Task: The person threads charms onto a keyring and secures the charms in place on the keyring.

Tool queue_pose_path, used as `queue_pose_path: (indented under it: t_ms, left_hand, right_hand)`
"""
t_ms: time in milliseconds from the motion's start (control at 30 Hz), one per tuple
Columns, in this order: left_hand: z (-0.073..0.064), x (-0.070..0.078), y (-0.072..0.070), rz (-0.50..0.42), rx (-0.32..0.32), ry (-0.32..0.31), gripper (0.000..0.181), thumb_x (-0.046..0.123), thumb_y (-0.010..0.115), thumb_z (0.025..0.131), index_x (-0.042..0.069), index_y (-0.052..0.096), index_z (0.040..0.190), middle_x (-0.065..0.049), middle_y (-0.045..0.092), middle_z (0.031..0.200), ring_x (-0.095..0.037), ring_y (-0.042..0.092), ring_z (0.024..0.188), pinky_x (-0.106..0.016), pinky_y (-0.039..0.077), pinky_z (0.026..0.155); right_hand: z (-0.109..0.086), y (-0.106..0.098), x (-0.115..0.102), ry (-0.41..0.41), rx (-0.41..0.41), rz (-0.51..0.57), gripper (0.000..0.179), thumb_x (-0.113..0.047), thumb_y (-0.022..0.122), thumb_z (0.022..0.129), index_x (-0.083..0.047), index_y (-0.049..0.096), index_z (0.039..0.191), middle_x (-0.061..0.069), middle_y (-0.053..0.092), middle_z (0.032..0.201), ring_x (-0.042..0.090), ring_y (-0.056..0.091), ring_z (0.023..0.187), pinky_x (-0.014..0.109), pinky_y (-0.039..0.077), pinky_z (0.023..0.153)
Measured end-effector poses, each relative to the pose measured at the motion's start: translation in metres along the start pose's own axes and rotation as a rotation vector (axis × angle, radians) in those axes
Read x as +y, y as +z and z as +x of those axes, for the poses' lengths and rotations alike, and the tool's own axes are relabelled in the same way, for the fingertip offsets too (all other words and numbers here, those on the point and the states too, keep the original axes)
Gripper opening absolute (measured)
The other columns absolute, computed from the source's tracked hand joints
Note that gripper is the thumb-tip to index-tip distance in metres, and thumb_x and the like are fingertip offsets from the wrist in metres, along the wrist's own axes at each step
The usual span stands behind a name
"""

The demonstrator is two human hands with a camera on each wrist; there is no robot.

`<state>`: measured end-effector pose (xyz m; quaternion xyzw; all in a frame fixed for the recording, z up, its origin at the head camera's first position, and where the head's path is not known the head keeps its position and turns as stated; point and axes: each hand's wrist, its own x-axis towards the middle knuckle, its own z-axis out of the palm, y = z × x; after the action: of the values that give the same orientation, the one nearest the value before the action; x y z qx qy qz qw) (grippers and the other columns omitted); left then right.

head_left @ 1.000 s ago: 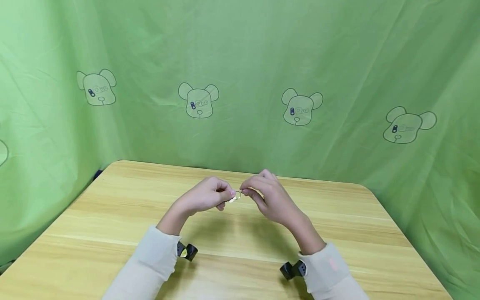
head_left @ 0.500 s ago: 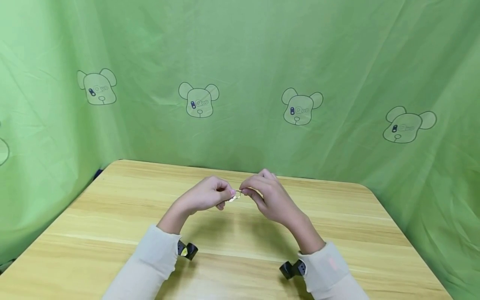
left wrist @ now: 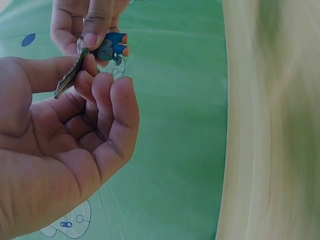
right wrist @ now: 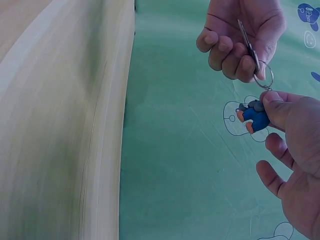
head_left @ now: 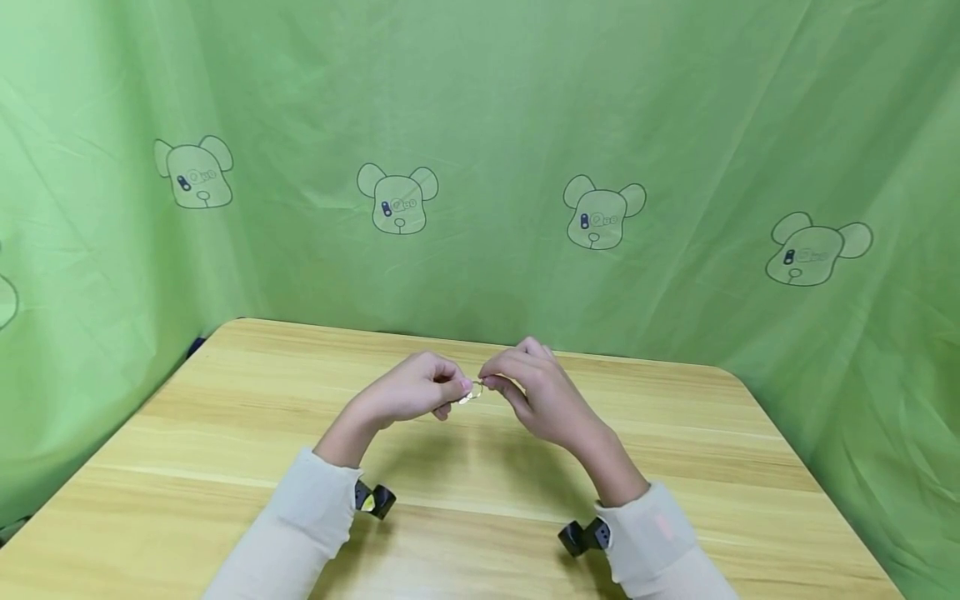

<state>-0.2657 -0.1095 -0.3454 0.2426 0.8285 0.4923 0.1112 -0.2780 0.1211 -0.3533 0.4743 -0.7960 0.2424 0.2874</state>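
Between my hands, above the table, is a metal key ring (right wrist: 271, 75) with silver keys (left wrist: 67, 81) hanging on it. A small figurine charm (right wrist: 256, 119), blue with a grey head and orange feet, is attached to the ring by a short link. My left hand (head_left: 408, 388) pinches the key ring where the key heads meet it; thumb and index finger do the holding, the other fingers curl loosely. My right hand (head_left: 543, 396) pinches the charm's top by the link, thumb against index finger. In the head view the charm is hidden behind the right fingers.
The wood-grain table (head_left: 480, 517) stretches below both hands. A green curtain (head_left: 495, 100) printed with bear heads hangs behind and on both sides. Black wrist cameras (head_left: 375, 502) stick out from the light sleeves (head_left: 648, 537).
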Motion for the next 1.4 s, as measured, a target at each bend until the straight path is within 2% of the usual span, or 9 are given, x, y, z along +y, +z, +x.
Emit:
queue_pose_path:
  t_ms: [367, 467, 633, 767, 867, 1000, 1200, 1267, 1400]
  left_hand:
    - [0.000, 0.003, 0.001, -0.004, -0.030, 0.027, 0.024, 0.017, 0.058, 0.105, 0.004, 0.068, 0.088, -0.004, 0.058, 0.079, -0.016, 0.059, 0.069, -0.032, 0.050, 0.069]
    - [0.000, 0.004, 0.000, -0.003, -0.046, 0.045, 0.023, 0.017, 0.057, 0.106, 0.005, 0.068, 0.090, -0.003, 0.058, 0.078, -0.016, 0.058, 0.070, -0.031, 0.048, 0.067]
    - [0.001, 0.002, 0.001, -0.009, -0.037, 0.090, 0.020, 0.016, 0.057, 0.106, 0.005, 0.067, 0.093, -0.003, 0.057, 0.076, -0.015, 0.051, 0.068, -0.026, 0.039, 0.060]
    - [0.003, -0.001, 0.003, -0.022, 0.017, 0.112, 0.017, 0.018, 0.061, 0.104, 0.006, 0.069, 0.094, -0.002, 0.056, 0.076, -0.015, 0.048, 0.067, -0.025, 0.037, 0.057]
    - [0.006, -0.003, 0.006, -0.019, 0.056, 0.121, 0.016, 0.019, 0.064, 0.103, 0.008, 0.071, 0.094, -0.002, 0.058, 0.077, -0.015, 0.049, 0.069, -0.026, 0.039, 0.058]
    - [0.010, -0.003, 0.012, 0.007, 0.115, 0.144, 0.013, 0.019, 0.067, 0.101, 0.009, 0.073, 0.095, -0.004, 0.064, 0.082, -0.016, 0.055, 0.074, -0.029, 0.046, 0.064]
    - [0.011, 0.000, 0.019, 0.032, 0.260, 0.192, 0.008, 0.019, 0.074, 0.096, 0.011, 0.073, 0.095, 0.000, 0.068, 0.083, -0.018, 0.062, 0.079, -0.032, 0.053, 0.069]
    - [0.012, 0.000, 0.021, 0.031, 0.306, 0.235, 0.007, 0.017, 0.076, 0.094, 0.011, 0.073, 0.096, 0.001, 0.068, 0.084, -0.017, 0.063, 0.079, -0.033, 0.055, 0.071]
    - [0.013, 0.000, 0.023, 0.036, 0.371, 0.368, 0.008, 0.010, 0.078, 0.091, 0.011, 0.075, 0.099, 0.002, 0.068, 0.088, -0.014, 0.064, 0.080, -0.033, 0.058, 0.073]
  right_hand:
    - [-0.002, 0.000, 0.002, 0.016, -0.007, -0.004, 0.011, -0.005, 0.076, 0.091, -0.013, 0.074, 0.099, -0.005, 0.075, 0.098, 0.015, 0.052, 0.085, 0.034, 0.039, 0.077]
    - [-0.003, 0.000, 0.003, 0.011, -0.005, 0.003, 0.011, -0.005, 0.076, 0.091, -0.013, 0.074, 0.099, -0.005, 0.075, 0.097, 0.015, 0.051, 0.084, 0.034, 0.039, 0.076]
    - [-0.004, 0.005, 0.004, 0.018, 0.006, 0.096, 0.009, -0.005, 0.074, 0.092, -0.011, 0.073, 0.099, -0.004, 0.074, 0.095, 0.015, 0.053, 0.084, 0.033, 0.041, 0.077]
    - [-0.006, 0.009, 0.004, 0.079, 0.032, 0.198, 0.009, -0.003, 0.069, 0.094, -0.011, 0.073, 0.095, -0.004, 0.073, 0.091, 0.014, 0.058, 0.085, 0.034, 0.048, 0.079]
    - [-0.007, 0.012, 0.004, 0.120, 0.066, 0.236, 0.010, -0.003, 0.068, 0.093, -0.011, 0.074, 0.092, -0.004, 0.074, 0.090, 0.013, 0.059, 0.085, 0.036, 0.052, 0.077]
    - [-0.007, 0.013, 0.004, 0.146, 0.107, 0.237, 0.010, -0.003, 0.068, 0.091, -0.011, 0.075, 0.091, -0.003, 0.074, 0.091, 0.014, 0.057, 0.082, 0.040, 0.053, 0.075]
    - [-0.006, 0.013, 0.005, 0.171, 0.139, 0.197, 0.011, -0.005, 0.067, 0.090, -0.012, 0.075, 0.088, -0.004, 0.074, 0.087, 0.020, 0.058, 0.077, 0.039, 0.051, 0.072]
    - [-0.005, 0.013, 0.005, 0.179, 0.141, 0.189, 0.010, -0.006, 0.067, 0.089, -0.012, 0.075, 0.088, -0.004, 0.074, 0.087, 0.021, 0.059, 0.077, 0.039, 0.051, 0.072]
    - [-0.003, 0.011, 0.004, 0.186, 0.140, 0.179, 0.009, -0.008, 0.068, 0.089, -0.009, 0.077, 0.090, -0.001, 0.075, 0.088, 0.024, 0.060, 0.077, 0.039, 0.052, 0.072]
